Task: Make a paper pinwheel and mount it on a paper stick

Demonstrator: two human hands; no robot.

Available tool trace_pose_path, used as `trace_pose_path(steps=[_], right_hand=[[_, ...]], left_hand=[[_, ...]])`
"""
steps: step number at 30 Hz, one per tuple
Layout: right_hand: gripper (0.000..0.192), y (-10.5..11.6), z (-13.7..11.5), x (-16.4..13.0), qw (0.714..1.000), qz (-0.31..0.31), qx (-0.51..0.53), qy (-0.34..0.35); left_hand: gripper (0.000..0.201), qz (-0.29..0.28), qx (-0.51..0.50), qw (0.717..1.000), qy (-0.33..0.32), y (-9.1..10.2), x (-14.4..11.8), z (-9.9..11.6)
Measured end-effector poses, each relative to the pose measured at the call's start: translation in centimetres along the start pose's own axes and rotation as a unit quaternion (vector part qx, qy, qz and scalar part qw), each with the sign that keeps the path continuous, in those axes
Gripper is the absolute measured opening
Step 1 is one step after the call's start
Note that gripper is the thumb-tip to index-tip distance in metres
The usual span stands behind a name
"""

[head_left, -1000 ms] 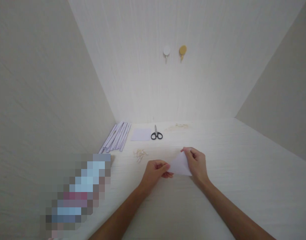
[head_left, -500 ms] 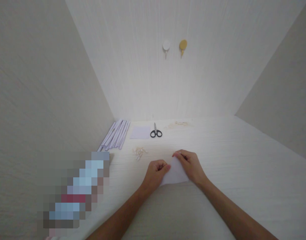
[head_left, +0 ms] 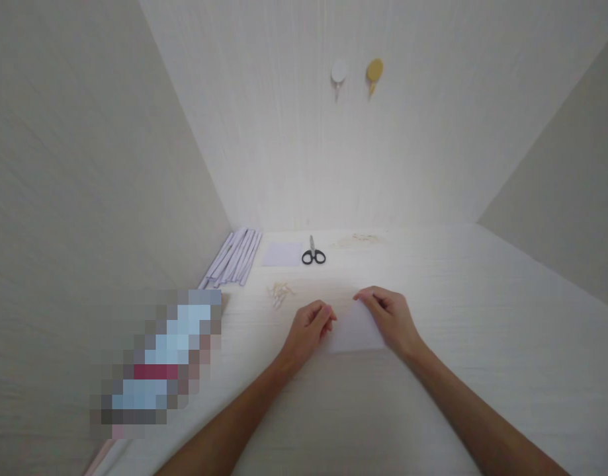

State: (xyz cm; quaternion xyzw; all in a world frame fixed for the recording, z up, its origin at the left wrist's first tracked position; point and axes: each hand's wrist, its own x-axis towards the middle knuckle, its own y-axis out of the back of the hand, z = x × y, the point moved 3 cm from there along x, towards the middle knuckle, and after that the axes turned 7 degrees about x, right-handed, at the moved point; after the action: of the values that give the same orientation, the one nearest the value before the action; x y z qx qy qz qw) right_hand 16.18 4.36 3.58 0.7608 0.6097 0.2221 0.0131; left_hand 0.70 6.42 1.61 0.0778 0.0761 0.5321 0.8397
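Two hands (head_left: 350,324) flatten a small white paper (head_left: 354,330).

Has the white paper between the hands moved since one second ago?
Yes. The white paper was lifted and tilted as a triangle; now it lies flat on the table, a little nearer the scissors.

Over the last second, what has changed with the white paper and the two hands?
The white paper was held up as a tilted triangle; now it lies flat on the table. The right hand presses its far right corner, and the left hand stays at its left edge. The scissors, the small square sheet, the folded strips and the small clips kept their places.
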Motion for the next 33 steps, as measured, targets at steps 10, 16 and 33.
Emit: trace_pose_path(steps=[10,16,33], right_hand=[[0.023,-1.5,0.2,-0.5,0.999,0.0,0.04,-0.032],[0.024,-3.0,1.2,-0.9,0.962,-0.063,0.202,-0.173],[0.008,-0.4,2.7,0.8,0.866,0.202,0.406,-0.214]], left_hand=[[0.021,0.005,0.096,0.993,-0.069,-0.5,-0.7,0.8],[0.025,0.026,0.078,0.996,-0.042,-0.4,-0.7,0.5],[0.02,0.008,0.096,0.995,-0.027,-1.2,-0.6,0.6]])
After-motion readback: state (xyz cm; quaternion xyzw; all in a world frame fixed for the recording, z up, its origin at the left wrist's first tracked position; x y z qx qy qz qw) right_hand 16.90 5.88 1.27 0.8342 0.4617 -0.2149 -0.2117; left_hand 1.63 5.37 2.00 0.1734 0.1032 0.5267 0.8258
